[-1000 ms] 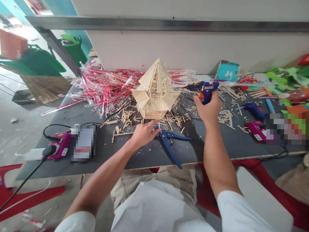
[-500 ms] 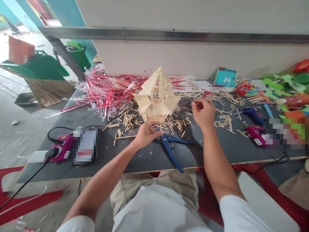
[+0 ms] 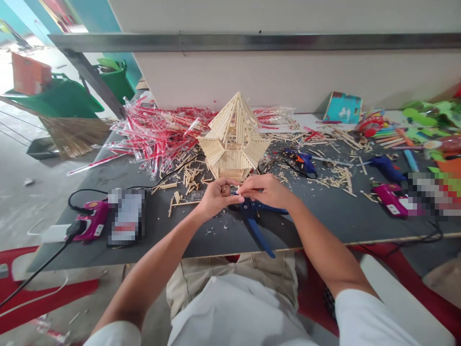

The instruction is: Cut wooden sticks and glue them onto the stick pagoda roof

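Note:
In the head view, my left hand (image 3: 216, 198) pinches a small wooden stick (image 3: 238, 189) in its fingertips. My right hand (image 3: 268, 190) meets it there, thumb and fingers closed on the same stick, which is mostly hidden. Just beyond my hands stands a model pavilion (image 3: 236, 156) of wooden sticks, with a pointed roof and flared lower panels. Beneath my hands lies a blue-handled cutter (image 3: 257, 233), its head partly covered. A blue and orange glue gun (image 3: 305, 162) rests on the table to the right of the model.
Red-and-clear plastic wrappers (image 3: 154, 129) pile up at back left. Cut stick pieces (image 3: 192, 178) litter the dark table (image 3: 187, 240). A phone (image 3: 127, 216) and magenta power strip (image 3: 91, 221) lie left. Another glue gun (image 3: 387, 168) and power strip (image 3: 391, 199) are right.
My right hand has left the glue gun and come left and nearer, joining my left hand at the stick. My left hand stays almost in place.

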